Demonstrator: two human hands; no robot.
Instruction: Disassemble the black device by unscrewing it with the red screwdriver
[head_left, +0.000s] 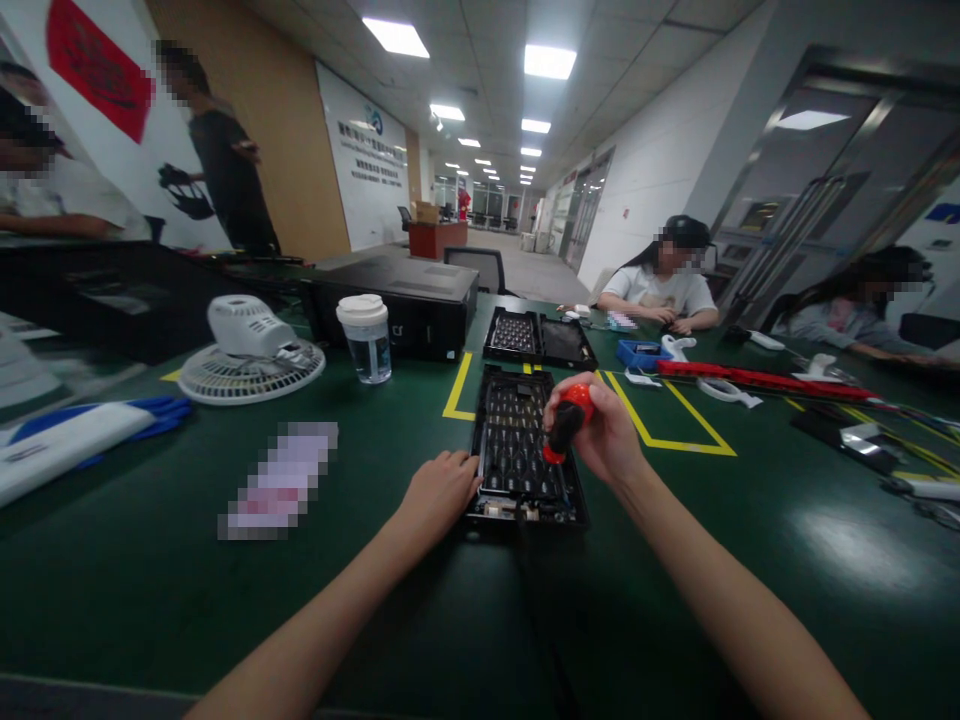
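A black open case (517, 440) with rows of dark rounded shapes inside lies on the green table in the middle of the head view. My left hand (444, 488) rests at the left edge of this case, its fingers close together along the rim. Above the case's right side, my right hand (600, 430) is closed round a red and black screwdriver-like tool (571, 415), whose lower end points down to the left. Whether the tool's tip touches the case cannot be made out. Small parts and a dark cable show at the case's near end.
Behind stands another open black case (514, 333). To the left are a lidded cup (367, 340), a white fan (251, 355) and a large black box (405, 300). A blue bin (641, 353) and red strip (750, 378) lie right. Several people are around the table.
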